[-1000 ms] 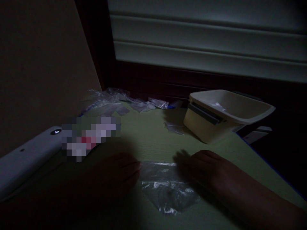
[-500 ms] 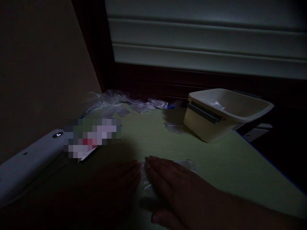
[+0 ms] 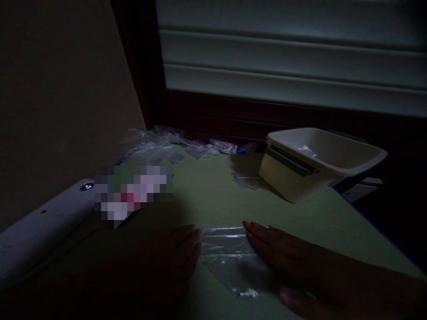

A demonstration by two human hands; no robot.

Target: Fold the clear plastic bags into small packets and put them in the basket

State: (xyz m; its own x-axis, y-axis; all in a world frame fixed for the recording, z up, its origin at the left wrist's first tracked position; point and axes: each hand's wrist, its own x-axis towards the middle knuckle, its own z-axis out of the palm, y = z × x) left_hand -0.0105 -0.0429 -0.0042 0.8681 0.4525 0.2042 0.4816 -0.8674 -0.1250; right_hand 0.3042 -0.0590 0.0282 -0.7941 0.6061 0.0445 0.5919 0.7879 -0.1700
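Note:
A clear plastic bag (image 3: pixel 230 255) lies flat on the pale green tabletop (image 3: pixel 213 195), between my two hands. My left hand (image 3: pixel 176 258) is in deep shadow, its outstretched fingertips at the bag's left edge. On the other side, my right hand (image 3: pixel 287 258) rests with straight fingers over the bag's right part, thumb held apart and lower. Neither hand is wrapped around anything. The part of the bag under my right hand is hidden.
A cream plastic bin (image 3: pixel 290 178) with a dark handle stands at the back right. Crumpled clear plastic (image 3: pixel 167 142) lies along the back edge. At left are a long white device (image 3: pixel 50 226) and a pixelated item (image 3: pixel 133 193). A small plastic scrap (image 3: pixel 247 181) lies near the bin.
My right hand has slid to the right over the bag, baring more of it. My left hand stays at the left edge. The view has shifted slightly.

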